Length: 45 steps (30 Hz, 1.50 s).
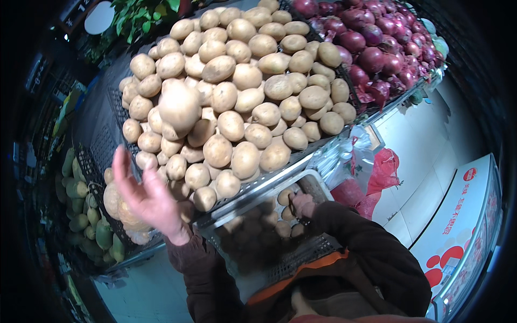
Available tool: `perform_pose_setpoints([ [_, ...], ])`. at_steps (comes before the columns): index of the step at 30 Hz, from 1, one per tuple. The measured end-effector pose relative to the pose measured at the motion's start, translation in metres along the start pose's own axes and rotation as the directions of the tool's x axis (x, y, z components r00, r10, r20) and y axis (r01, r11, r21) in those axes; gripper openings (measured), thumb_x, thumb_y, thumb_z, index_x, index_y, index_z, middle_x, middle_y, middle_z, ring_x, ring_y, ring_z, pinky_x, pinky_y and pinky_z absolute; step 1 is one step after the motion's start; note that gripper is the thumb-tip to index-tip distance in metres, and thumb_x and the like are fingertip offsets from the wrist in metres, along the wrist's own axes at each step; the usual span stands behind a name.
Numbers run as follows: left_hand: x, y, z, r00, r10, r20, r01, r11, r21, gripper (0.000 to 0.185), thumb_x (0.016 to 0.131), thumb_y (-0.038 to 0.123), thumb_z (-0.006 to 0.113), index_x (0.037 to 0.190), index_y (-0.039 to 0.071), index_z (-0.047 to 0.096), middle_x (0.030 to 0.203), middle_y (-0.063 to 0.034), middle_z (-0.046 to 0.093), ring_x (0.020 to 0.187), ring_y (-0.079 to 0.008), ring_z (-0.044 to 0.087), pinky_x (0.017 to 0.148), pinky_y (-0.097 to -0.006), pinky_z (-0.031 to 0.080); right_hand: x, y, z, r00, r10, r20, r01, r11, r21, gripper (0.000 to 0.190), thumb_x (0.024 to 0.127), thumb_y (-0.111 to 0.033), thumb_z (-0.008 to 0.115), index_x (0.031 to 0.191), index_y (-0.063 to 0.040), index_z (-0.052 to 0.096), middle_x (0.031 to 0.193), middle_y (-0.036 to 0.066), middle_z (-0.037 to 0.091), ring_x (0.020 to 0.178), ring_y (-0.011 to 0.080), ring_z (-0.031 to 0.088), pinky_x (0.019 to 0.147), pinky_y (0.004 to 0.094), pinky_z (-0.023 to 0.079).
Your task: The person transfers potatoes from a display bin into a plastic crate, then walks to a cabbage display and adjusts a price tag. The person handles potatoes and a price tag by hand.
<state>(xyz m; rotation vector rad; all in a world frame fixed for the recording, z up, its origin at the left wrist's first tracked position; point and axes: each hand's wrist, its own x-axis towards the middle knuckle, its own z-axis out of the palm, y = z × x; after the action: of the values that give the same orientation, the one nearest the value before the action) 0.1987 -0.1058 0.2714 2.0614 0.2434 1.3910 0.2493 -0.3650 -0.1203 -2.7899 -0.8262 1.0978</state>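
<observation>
My left hand (151, 198) is raised at the left front of a heaped potato display (242, 101). Its fingers are spread and hold nothing. A large, blurred potato (179, 107) appears in the air over the heap, apart from those fingers. Lower down, my right hand (303, 204) reaches into a grey plastic crate (317, 183) against the display's front edge. Beside its curled fingers lie several potatoes (285, 196); whether it grips one cannot be told. Shadow darkens the potatoes in the crate's left part.
Red onions (371, 58) fill the bin at the right. Behind my left hand are pumpkins (129, 214), with green radishes (104, 234) farther left. Plastic bags (343, 151) hang from the display's metal edge (258, 183), near red mesh sacks (381, 173). A freezer (456, 226) stands at right.
</observation>
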Motion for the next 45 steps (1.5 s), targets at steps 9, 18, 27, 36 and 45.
perform_pose_setpoints([
  [9, -0.209, -0.056, -0.051, 0.675, -0.473, 0.566, 0.492, 0.860, 0.132, 0.021, 0.092, 0.001, 0.059, 0.112, -0.001, 0.064, 0.099, -0.0113, 0.068, 0.090, -0.0209, 0.065, 0.077, -0.0303, 0.052, -0.149, 0.018, -0.158, 0.884, -0.466, 0.034, -0.047, -0.016, 0.999, 0.063, 0.072, -0.017, 0.083, 0.125, -0.002, 0.052, 0.077, 0.003, 0.061, 0.049, 0.0066, 0.054, 0.040, 0.0199, 0.040],
  [18, -0.361, -0.063, -0.029, 0.449, -0.462, 0.765, 0.248, 0.887, 0.389, 0.039, 0.097, 0.023, 0.053, 0.131, 0.005, 0.053, 0.125, -0.0144, 0.057, 0.113, -0.0278, 0.055, 0.100, -0.0385, 0.044, -0.107, -0.050, -0.422, 0.474, -0.108, -0.874, 0.747, -0.476, 0.464, 0.072, 0.089, -0.028, 0.071, 0.143, 0.000, 0.033, 0.126, 0.021, 0.055, 0.086, 0.0244, 0.071, 0.061, 0.0286, 0.059],
  [27, -0.468, -0.129, -0.035, 0.417, 0.101, 0.903, -0.338, 0.940, 0.050, 0.057, 0.092, 0.047, 0.052, 0.133, 0.007, 0.048, 0.126, -0.0157, 0.051, 0.114, -0.0314, 0.050, 0.099, -0.0448, 0.042, -0.115, -0.021, -0.073, 0.640, -0.693, -0.333, 0.725, 0.400, 0.561, 0.046, 0.090, -0.031, 0.068, 0.130, -0.010, 0.058, 0.117, 0.016, 0.065, 0.092, 0.0241, 0.067, 0.074, 0.0367, 0.054],
  [36, -0.445, -0.137, -0.012, 0.039, -0.472, 0.881, -0.228, 0.854, 0.468, 0.076, 0.083, 0.053, 0.062, 0.139, 0.004, 0.043, 0.140, -0.0223, 0.043, 0.120, -0.0405, 0.047, 0.101, -0.0512, 0.041, -0.098, 0.006, 0.056, 0.944, -0.326, -0.044, 0.322, 0.888, 0.328, 0.044, 0.074, -0.027, 0.071, 0.109, -0.005, 0.059, 0.093, 0.019, 0.067, 0.091, 0.0369, 0.065, 0.078, 0.0477, 0.052],
  [45, -0.454, -0.127, -0.019, 0.316, -0.408, 0.857, -0.099, 0.884, 0.457, 0.071, 0.086, 0.048, 0.064, 0.134, 0.000, 0.045, 0.126, -0.0261, 0.049, 0.113, -0.0452, 0.049, 0.099, -0.0535, 0.041, -0.047, 0.002, 0.106, 0.968, -0.241, -0.072, 0.248, 0.961, 0.122, 0.061, 0.072, -0.027, 0.073, 0.127, -0.009, 0.052, 0.128, 0.018, 0.047, 0.113, 0.0394, 0.054, 0.089, 0.0499, 0.050],
])
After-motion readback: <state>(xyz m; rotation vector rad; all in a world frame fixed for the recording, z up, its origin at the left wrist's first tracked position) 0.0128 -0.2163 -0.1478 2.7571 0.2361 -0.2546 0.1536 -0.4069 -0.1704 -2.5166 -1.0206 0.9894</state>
